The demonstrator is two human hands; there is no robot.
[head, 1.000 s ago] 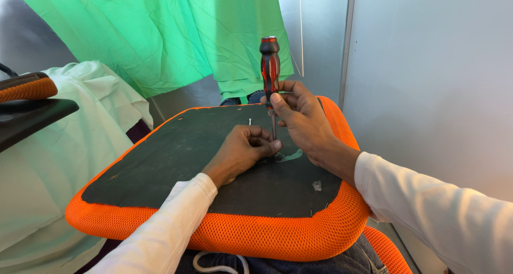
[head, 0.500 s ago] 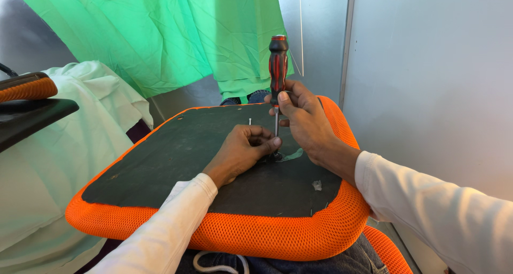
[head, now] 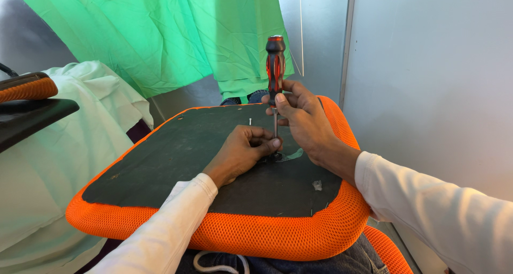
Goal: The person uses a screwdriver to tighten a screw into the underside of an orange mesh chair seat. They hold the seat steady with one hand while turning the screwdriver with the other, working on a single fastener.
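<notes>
An upturned chair seat [head: 160,161] lies across my lap, with a dark underside and an orange mesh rim. My right hand [head: 304,119] grips a red and black screwdriver [head: 275,65], held upright with its tip down on the dark panel. My left hand [head: 240,151] rests on the panel with its fingers closed around the base of the shaft, steadying the tip. What sits under the tip is hidden by my fingers. A small screw [head: 249,122] stands out of the panel just behind my left hand.
A green cloth [head: 160,33] hangs behind the seat. A grey wall panel [head: 427,81] stands close on the right. Pale cloth [head: 48,172] covers something on the left, beside another orange and black chair part [head: 26,100]. A small pale scrap [head: 317,184] lies on the panel.
The screwdriver has shifted slightly between the frames while staying upright, its tip on the same spot. My left hand has stayed in place.
</notes>
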